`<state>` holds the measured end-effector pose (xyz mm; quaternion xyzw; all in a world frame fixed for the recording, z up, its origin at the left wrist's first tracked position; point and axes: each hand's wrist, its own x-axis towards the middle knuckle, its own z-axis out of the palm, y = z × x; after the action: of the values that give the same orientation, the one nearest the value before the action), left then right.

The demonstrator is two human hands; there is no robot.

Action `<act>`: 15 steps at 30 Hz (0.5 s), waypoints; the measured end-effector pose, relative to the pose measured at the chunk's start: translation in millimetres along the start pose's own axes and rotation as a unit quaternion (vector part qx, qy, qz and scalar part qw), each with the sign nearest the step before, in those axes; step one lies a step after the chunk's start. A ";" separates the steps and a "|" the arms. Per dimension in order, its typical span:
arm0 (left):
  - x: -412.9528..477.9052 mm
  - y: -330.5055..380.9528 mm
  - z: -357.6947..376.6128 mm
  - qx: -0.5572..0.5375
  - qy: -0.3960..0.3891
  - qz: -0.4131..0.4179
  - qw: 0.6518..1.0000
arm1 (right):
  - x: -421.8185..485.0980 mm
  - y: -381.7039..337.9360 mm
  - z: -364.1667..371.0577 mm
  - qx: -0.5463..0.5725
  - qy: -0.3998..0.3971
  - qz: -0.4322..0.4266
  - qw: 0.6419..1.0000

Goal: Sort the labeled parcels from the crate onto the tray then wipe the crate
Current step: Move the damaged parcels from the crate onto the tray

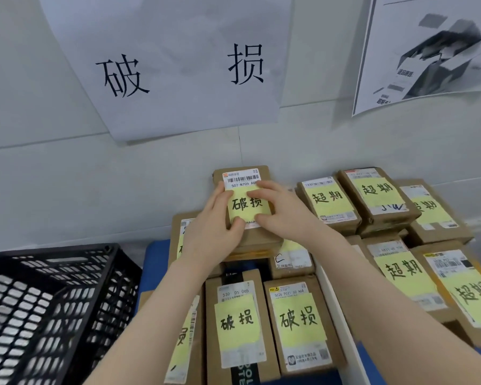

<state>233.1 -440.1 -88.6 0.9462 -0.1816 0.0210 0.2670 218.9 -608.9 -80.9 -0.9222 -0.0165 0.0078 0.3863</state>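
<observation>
Most parcels [297, 323] are lying sorted on the tray [153, 262]; left hand [214, 232] is gripping another parcel [243, 177] by its edge, right hand [281, 212] pressing flat on it; crate [53, 301] is seemingly sitting emptied, awaiting wiping

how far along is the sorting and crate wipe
Done: 破损 parcels and 超期 parcels lie either side of the white divider on the blue tray. In hand: left hand holds, right hand presses the top 破损 parcel onto its stack. Left: the black crate, no parcels visible inside, still needs wiping; no cloth shows.
</observation>
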 end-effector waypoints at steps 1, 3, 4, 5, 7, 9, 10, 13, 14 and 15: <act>0.9 -2.7 1.6 -0.007 -0.005 -0.001 1.000 | 1.5 1.0 1.4 -0.003 -0.002 0.003 1.000; 2.7 -3.4 5.8 -0.033 -0.010 -0.001 0.999 | 1.9 4.3 -0.7 -0.011 0.002 0.009 1.000; 3.8 -1.4 8.2 -0.047 -0.010 0.003 0.999 | 1.2 6.4 -3.9 -0.018 0.006 0.012 1.000; 5.1 1.6 11.4 -0.055 -0.011 0.008 0.998 | -0.2 8.8 -8.1 -0.025 0.009 0.018 0.999; 7.9 9.5 18.3 -0.051 -0.015 0.019 0.998 | -3.4 15.1 -17.6 -0.037 0.011 0.032 0.999; 10.2 15.8 25.8 -0.044 -0.029 0.018 0.998 | -6.1 21.6 -23.8 -0.041 0.005 0.047 0.998; 10.7 17.7 29.1 -0.044 -0.034 0.015 0.998 | -6.7 24.3 -24.7 -0.041 0.002 0.053 0.998; 11.0 19.5 34.5 -0.060 -0.038 0.013 0.997 | -7.0 29.5 -24.3 -0.040 0.003 0.062 0.997; 10.8 20.1 34.8 -0.067 -0.042 0.014 0.997 | -7.0 30.8 -25.1 -0.043 0.004 0.065 0.997; 10.7 21.2 35.4 -0.074 -0.047 0.015 0.996 | -7.3 32.1 -26.8 -0.046 0.004 0.068 0.997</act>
<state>233.6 -478.7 -106.9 0.9209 -0.2091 -0.0332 0.3272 213.1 -650.7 -85.0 -0.9379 0.0470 0.0294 0.3423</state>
